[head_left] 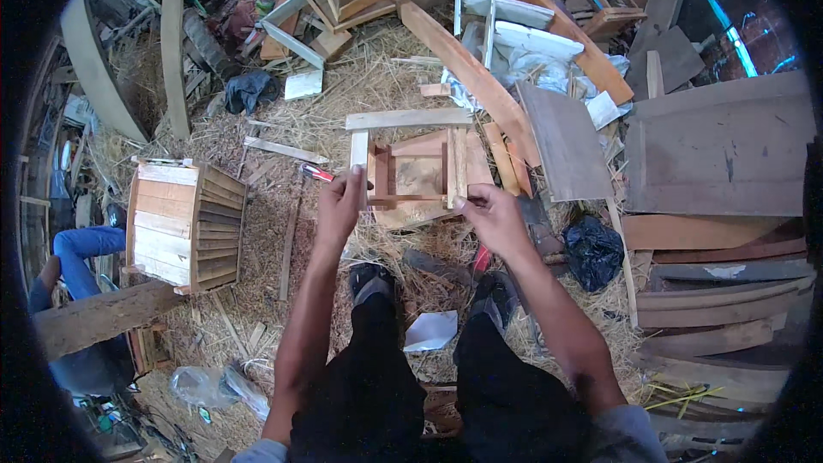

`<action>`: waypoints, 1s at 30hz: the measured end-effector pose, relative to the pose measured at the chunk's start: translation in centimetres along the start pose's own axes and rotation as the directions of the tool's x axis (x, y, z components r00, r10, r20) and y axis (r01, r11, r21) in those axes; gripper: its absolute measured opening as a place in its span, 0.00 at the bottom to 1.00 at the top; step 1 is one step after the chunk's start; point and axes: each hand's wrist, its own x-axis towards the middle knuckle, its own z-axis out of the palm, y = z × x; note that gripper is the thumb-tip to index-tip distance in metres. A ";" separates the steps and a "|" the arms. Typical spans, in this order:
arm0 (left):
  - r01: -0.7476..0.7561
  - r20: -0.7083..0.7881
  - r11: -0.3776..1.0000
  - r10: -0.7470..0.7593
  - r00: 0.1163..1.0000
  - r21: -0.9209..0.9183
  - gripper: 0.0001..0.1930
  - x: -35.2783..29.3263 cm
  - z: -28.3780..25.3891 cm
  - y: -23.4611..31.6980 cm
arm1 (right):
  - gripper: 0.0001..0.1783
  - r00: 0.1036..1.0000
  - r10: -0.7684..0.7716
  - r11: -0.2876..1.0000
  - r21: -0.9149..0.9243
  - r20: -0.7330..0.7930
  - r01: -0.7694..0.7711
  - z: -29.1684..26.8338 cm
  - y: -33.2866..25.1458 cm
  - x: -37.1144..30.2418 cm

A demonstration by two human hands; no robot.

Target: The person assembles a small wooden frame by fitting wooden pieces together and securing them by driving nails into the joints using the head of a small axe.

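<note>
Straw-strewn ground (264,231) lies below the wooden frame (407,118) — left hand (340,207) pinches its left leg (359,150), right hand (495,219) its right leg (460,154) — forearms (302,326) converging.

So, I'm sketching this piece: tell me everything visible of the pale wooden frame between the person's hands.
The pale wooden frame has a straight crossbar at its far end and two uprights running toward the person, the right one yellower. The left hand grips the left upright; the right hand pinches the other's near end. Reddish-brown bars show between; whether they are attached is unclear. Behind lies an orange-tan board.
</note>
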 end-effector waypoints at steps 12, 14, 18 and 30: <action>-0.905 -0.010 0.347 0.935 0.355 0.245 0.11 -9.7 -7.0 20.4 | 0.17 0.785 -0.609 0.776 0.117 -0.113 0.620 -4.5 -17.2 -8.0; -0.891 -0.064 0.448 0.894 0.444 0.067 0.13 -9.9 -9.9 18.9 | 0.25 0.825 -0.560 0.694 0.500 -0.077 0.517 -3.4 -21.3 -10.0; -0.953 0.025 0.015 0.999 0.024 0.303 0.16 -14.9 -11.4 26.5 | 0.31 0.823 -0.554 0.529 0.816 0.125 0.233 -3.8 -28.8 -13.4; -0.876 0.177 -0.138 0.982 -0.061 0.462 0.21 -20.9 -17.2 30.9 | 0.31 0.829 -0.544 0.729 0.563 0.130 0.390 -1.1 -35.7 -19.2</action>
